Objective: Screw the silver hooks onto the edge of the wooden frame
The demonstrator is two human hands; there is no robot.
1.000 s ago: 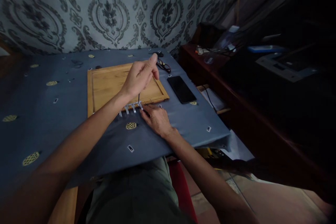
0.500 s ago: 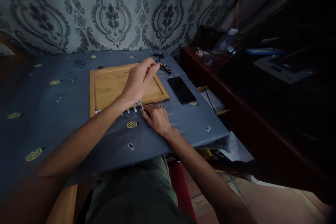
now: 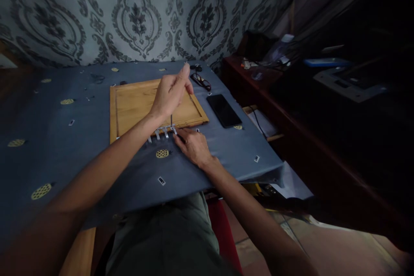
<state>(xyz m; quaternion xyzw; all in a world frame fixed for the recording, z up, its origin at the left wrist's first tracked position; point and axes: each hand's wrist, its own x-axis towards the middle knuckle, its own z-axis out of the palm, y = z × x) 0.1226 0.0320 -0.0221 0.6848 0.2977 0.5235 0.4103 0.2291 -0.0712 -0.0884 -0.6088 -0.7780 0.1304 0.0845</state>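
Note:
On the table lies a shallow wooden frame with a wood panel (image 3: 136,103), several small silvery metal brackets (image 3: 166,133) along its near edge. My left hand (image 3: 170,95) is closed above this edge around a screwdriver (image 3: 171,120). Only the thin dark shaft shows; the handle is hidden in the fist. The shaft runs down to the rightmost bracket (image 3: 174,130). Low on the cloth, my right hand (image 3: 194,144) has its thumb and index finger pinched at that same bracket. Its fingertips partly cover the bracket's end.
A black phone (image 3: 224,111) lies right of the frame, with eyeglasses (image 3: 201,81) behind it. Scissors (image 3: 97,78) and small metal bits (image 3: 89,98) lie on the blue patterned tablecloth (image 3: 80,151) to the left. A dark red wooden desk (image 3: 271,99) stands at the right.
My left hand has turned, its thumb now pointing upward, and the screwdriver shaft shows beneath it. My right hand stays in place at the bracket.

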